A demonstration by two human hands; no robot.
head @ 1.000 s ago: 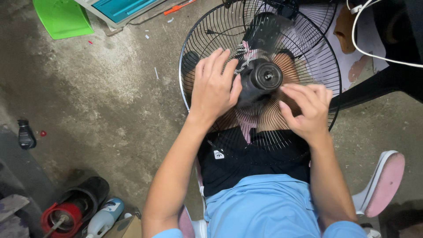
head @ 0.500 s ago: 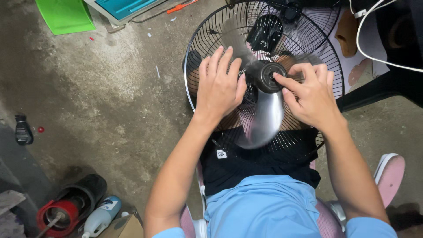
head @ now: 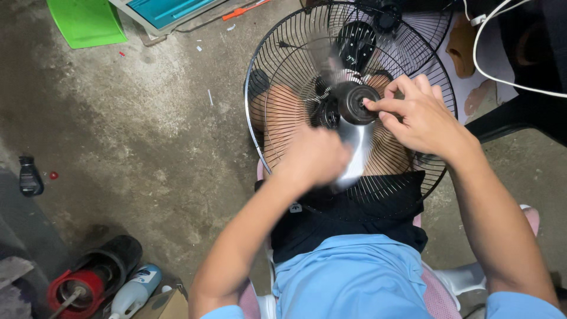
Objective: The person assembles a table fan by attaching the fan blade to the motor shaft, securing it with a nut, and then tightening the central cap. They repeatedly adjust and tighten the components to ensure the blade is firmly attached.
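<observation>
A round black wire fan guard [head: 260, 88] lies tilted on my lap, with silvery fan blades [head: 355, 147] inside it, blurred by motion. My right hand [head: 416, 115] pinches the black hub cap [head: 353, 101] at the centre with thumb and fingertips. My left hand [head: 316, 155] is blurred, curled over the lower blade near the guard's near rim; whether it grips the blade is unclear. Black shorts and a light blue shirt show below the fan.
Concrete floor on the left. A green plastic piece [head: 85, 22] and a teal-topped box [head: 168, 10] lie at the top. A small dark bottle [head: 28, 176] sits far left. A red-and-black canister [head: 88, 277] and a white spray bottle [head: 133, 292] stand bottom left. White cable [head: 490, 65] runs top right.
My left hand has dropped from the hub down to the lower blade. The blades have turned and are blurred. My right hand has moved up onto the hub cap.
</observation>
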